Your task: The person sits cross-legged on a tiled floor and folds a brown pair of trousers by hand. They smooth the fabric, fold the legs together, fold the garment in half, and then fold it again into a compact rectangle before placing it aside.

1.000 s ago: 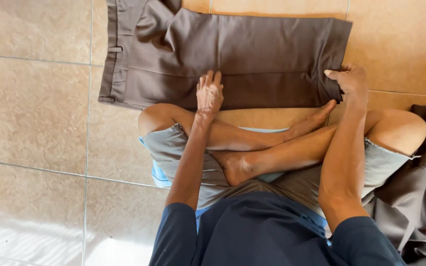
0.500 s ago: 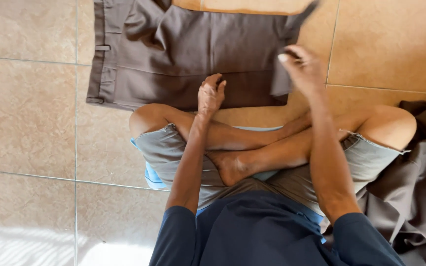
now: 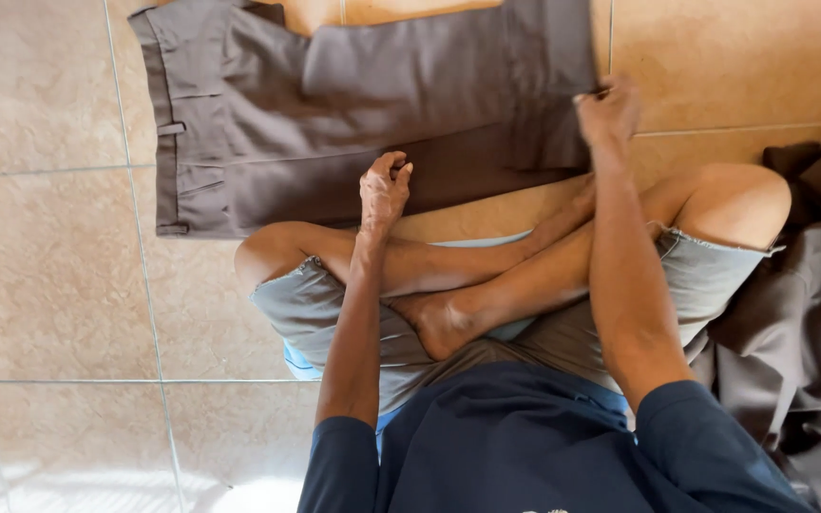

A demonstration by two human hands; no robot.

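A pair of dark brown trousers lies flat on the tan tiled floor in front of my crossed legs, waistband to the left. My right hand is shut on the leg end of the trousers, which is folded over leftward onto the rest of the cloth. My left hand rests with curled fingers on the near edge of the trousers, around their middle, pressing the cloth to the floor.
A heap of grey and brown garments lies on the floor by my right knee. Tan floor tiles with grout lines stretch to the left and behind the trousers.
My right hand has carried the trouser leg end from the far right leftward, folding it over the rest. The left hand has stayed on the near edge, its fingers curling.
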